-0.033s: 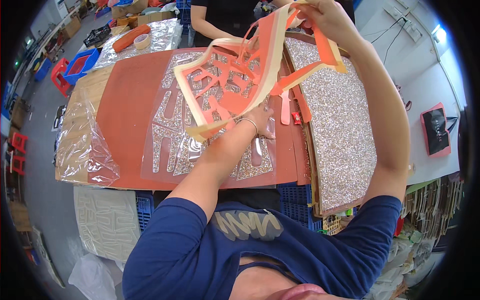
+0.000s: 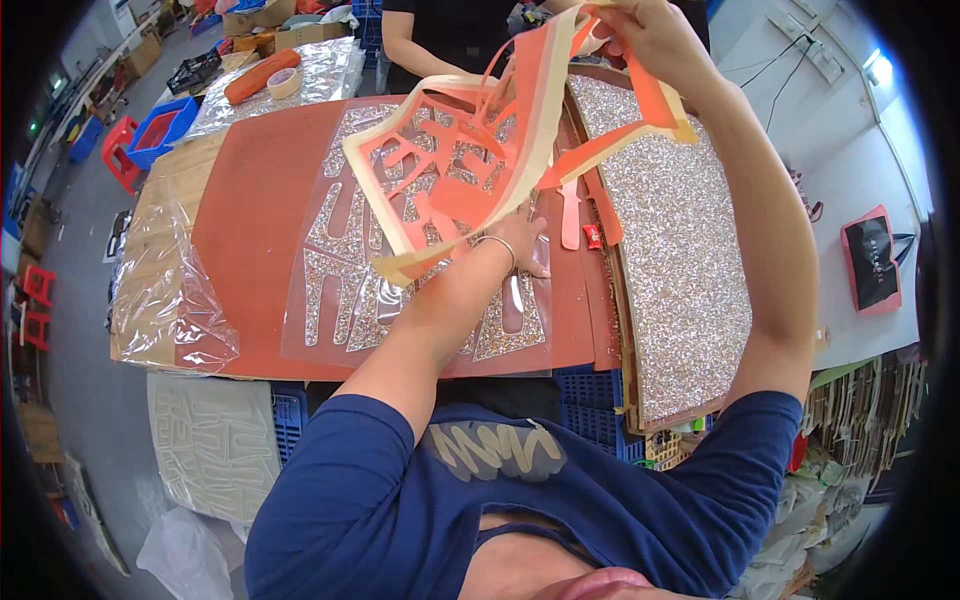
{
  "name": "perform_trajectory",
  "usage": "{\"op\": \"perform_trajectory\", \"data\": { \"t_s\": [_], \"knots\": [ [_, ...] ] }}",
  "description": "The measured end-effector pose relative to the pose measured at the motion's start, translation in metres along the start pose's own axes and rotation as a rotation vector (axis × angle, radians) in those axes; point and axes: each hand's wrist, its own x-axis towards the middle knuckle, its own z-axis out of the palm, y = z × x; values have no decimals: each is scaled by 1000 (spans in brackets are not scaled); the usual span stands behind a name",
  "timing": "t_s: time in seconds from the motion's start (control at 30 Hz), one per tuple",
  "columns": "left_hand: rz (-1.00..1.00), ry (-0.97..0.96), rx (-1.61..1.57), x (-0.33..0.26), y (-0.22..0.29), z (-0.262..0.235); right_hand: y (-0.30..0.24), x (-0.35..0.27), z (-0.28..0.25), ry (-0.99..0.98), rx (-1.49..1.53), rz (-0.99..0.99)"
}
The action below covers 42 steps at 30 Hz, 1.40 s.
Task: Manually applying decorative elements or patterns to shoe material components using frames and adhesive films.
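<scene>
My right hand (image 2: 650, 40) is raised at the far right, closed on the edge of a cut-out orange sheet (image 2: 462, 203) with cream tape-like borders. The sheet hangs slanted above the table, its openings showing what lies beneath. Under it, a clear plastic sheet (image 2: 293, 335) carries glittery cut pieces (image 2: 335, 215). My left hand (image 2: 520, 243) presses flat on this plastic, fingers apart, partly covered by the orange sheet. Just right of that hand lie a pink scraper-like tool (image 2: 570, 220) and a small red packet (image 2: 592, 236).
A large glitter sheet (image 2: 690, 270) lies on the right. Reddish-brown board (image 2: 250, 220) covers the table's middle, with crumpled clear film (image 2: 185, 300) at its left. Across the table stands another person (image 2: 445, 45), arms near the orange sheet. Blue crates (image 2: 592, 400) sit below the front edge.
The orange sheet has shifted slightly to the left at its near side. Both my hands stay in nearly the same places.
</scene>
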Motion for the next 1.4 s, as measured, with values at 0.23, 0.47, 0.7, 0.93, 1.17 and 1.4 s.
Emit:
{"op": "perform_trajectory", "data": {
  "t_s": [0.23,0.47,0.7,0.93,1.17,1.4],
  "knots": [
    [-10,-126,97,9,7,-17,-3,11,-7,220,-39,-32],
    [-21,-133,81,8,10,-22,30,16,-16,312,-121,31],
    [2,-102,61,11,15,-19,-10,-35,-18,-365,380,-200],
    [-46,-149,73,58,-6,56,128,-71,129,-385,721,499],
    [-161,11,136,66,-1,76,206,-103,313,-74,292,710],
    [-180,65,287,84,-20,120,174,-70,318,-192,424,827]
  ]
}}
